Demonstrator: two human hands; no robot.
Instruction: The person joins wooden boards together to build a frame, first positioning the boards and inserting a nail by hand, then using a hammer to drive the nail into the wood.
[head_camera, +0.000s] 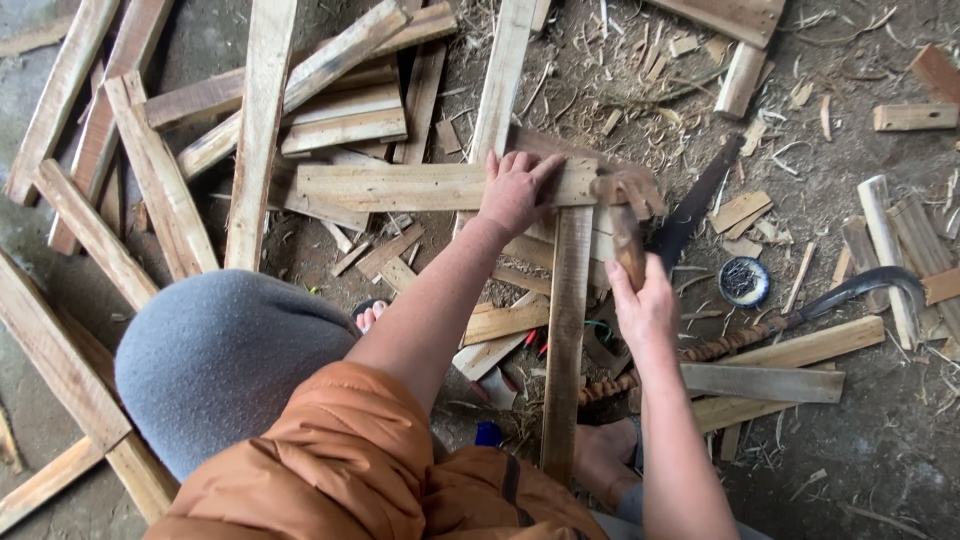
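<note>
My left hand (516, 190) presses flat on a horizontal wooden slat (400, 186) where it crosses a long vertical slat (566, 340). Gripped in my right hand (645, 305) is a wooden-handled hammer (627, 215); its head is over the crossing of the two slats, just right of my left fingers. I squat over the work, grey knee at lower left, orange jacket at the bottom. One bare foot (600, 455) rests beside the vertical slat's lower end.
Loose slats and offcuts (160, 190) lie piled on the dirt floor at left and top. A round tin of nails (744, 281) sits right of the hammer. A curved sickle (860, 290) and a dark saw blade (690, 210) lie at right among wood chips.
</note>
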